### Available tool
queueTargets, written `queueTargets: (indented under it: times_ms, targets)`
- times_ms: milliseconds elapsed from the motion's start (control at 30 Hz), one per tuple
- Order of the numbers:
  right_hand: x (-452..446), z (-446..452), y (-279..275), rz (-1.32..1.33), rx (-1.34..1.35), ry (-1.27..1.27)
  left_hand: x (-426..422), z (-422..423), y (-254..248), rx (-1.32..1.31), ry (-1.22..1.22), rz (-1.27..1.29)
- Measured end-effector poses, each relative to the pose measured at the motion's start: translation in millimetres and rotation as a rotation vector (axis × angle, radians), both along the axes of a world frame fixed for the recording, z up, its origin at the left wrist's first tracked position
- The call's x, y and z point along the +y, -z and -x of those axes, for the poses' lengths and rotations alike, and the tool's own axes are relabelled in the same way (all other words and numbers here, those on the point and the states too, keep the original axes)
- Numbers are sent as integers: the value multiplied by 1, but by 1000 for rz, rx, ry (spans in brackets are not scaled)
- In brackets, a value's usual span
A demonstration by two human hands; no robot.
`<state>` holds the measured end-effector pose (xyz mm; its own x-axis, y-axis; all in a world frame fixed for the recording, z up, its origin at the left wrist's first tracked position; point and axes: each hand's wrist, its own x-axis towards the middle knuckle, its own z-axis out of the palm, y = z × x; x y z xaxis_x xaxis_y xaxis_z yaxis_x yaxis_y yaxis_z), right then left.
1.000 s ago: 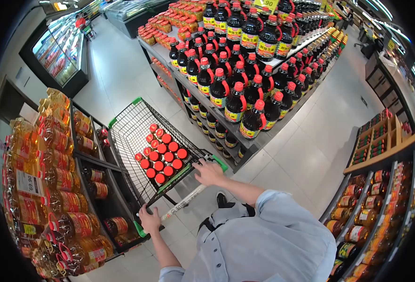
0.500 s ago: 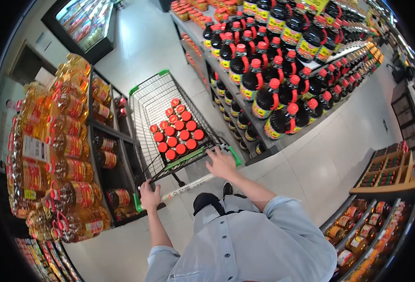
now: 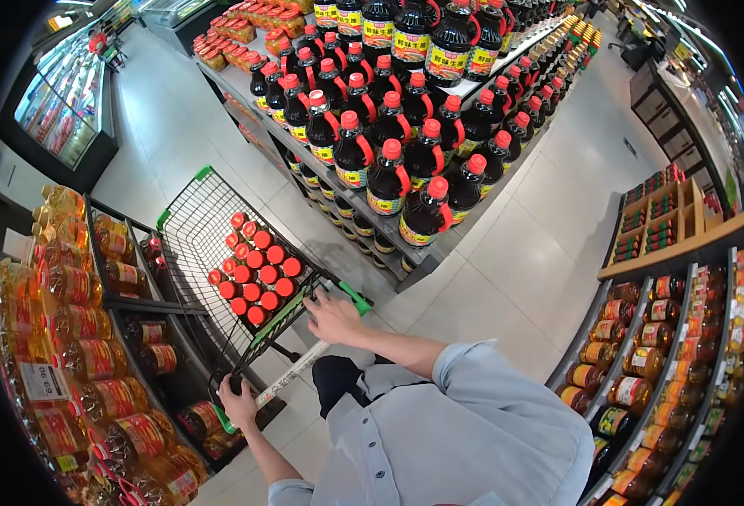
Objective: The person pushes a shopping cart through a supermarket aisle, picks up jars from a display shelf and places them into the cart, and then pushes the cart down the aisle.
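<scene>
My left hand (image 3: 239,403) is on the left end of the shopping cart handle (image 3: 283,379), thumb along the bar and fingers over the front. Near the handle's other end, my right hand (image 3: 335,320) is closed loosely over it, with the fingertips toward the basket. The wire shopping cart (image 3: 188,253) has green corners and stands in front of me, angled to the left. Many red-lidded jars (image 3: 254,274) stand close together in the basket, at the end nearest me.
Soy sauce bottles (image 3: 393,181) with red caps fill a stand ahead, right of the cart. Cooking oil bottles (image 3: 94,358) are stacked at left beside a dark shelf (image 3: 140,316). Jar shelves (image 3: 633,363) curve along my right. A refrigerated case (image 3: 64,126) stands far left.
The view has swung to the right, so the cart, hands and oil bottles now sit lower and further left. Both hands stay on the handle. More of the right-hand shelves shows.
</scene>
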<state>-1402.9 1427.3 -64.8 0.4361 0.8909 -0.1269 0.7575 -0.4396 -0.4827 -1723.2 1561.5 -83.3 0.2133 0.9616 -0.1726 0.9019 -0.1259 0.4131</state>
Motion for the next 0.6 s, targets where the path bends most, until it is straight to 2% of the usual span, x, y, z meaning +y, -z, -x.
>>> queueTargets:
  times_ms: [600]
  targets:
    - [34,1,4,-19,-82,19,44,-8,-5,-13,69,-64]
